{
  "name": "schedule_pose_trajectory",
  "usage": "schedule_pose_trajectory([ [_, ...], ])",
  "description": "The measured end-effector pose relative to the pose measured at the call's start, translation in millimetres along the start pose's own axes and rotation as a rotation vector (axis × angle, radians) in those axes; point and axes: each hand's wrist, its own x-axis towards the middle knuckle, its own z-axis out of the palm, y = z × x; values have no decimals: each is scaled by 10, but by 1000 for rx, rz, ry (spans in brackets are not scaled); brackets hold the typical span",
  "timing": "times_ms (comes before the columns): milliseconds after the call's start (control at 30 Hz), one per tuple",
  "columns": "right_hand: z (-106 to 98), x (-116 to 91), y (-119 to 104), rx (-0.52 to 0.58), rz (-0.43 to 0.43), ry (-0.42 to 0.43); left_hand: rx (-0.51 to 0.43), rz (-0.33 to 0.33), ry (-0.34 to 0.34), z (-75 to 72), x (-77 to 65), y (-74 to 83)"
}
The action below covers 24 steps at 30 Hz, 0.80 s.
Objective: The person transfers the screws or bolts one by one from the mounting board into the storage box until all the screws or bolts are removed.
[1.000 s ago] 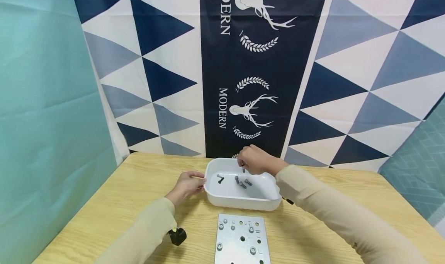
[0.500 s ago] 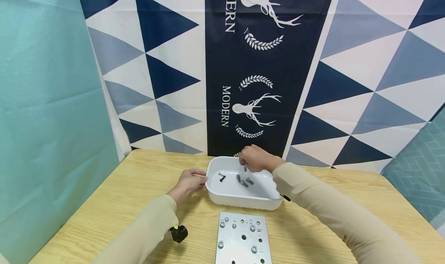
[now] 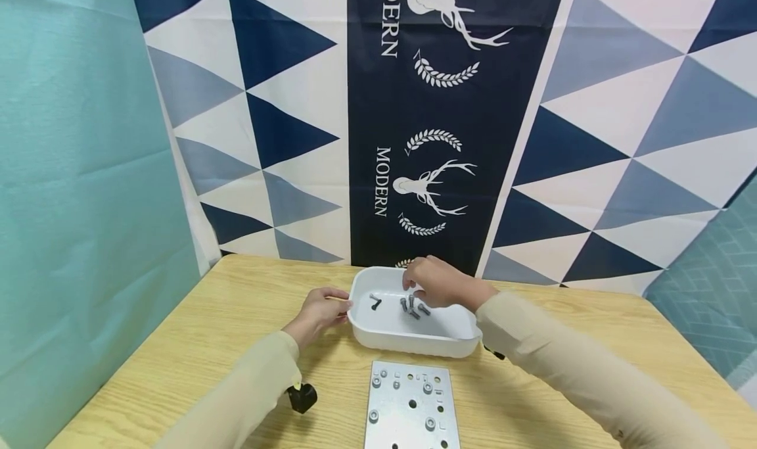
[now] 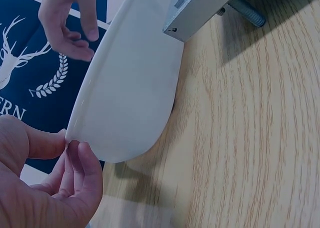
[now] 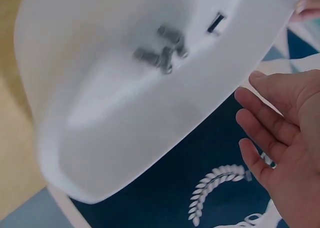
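Note:
A white plastic tray [image 3: 414, 344] stands on the table. My left hand [image 3: 322, 314] holds its left end; in the left wrist view, thumb and fingers pinch the rim [image 4: 75, 123]. Above the tray's back side hovers my right hand [image 3: 440, 283], holding nothing. The right wrist view shows that hand [image 5: 287, 130] with fingers loosely bent and apart, beside the rim. Several grey bolts [image 3: 413, 311] lie clustered on the tray floor. Left of them are a small black screw [image 3: 376, 306] and a small silver one [image 3: 372, 297], touching or nearly so.
In front of the tray is a silver metal plate [image 3: 408, 423] with holes and several bolts set in it. Under it, a threaded bolt end [image 4: 246, 10] sticks out in the left wrist view. A patterned cloth [image 3: 296, 140] hangs behind the wooden table [image 3: 248, 304].
The right hand has let go of a bolt, which now lies with the others in the tray. Its fingers have spread. The left hand stays on the rim.

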Motion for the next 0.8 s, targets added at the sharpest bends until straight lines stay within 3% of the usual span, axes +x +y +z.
schedule_pose_trajectory([
  [200,33,-216,-276,-36,-132,87,-1,-17,-3,-1,3,3],
  [367,66,-367,-508,-83,-188,104,-8,-23,-8,-4,10,6],
  [800,176,-615,-877,-90,-264,17,4,-14,-24,-10,-14,13],
])
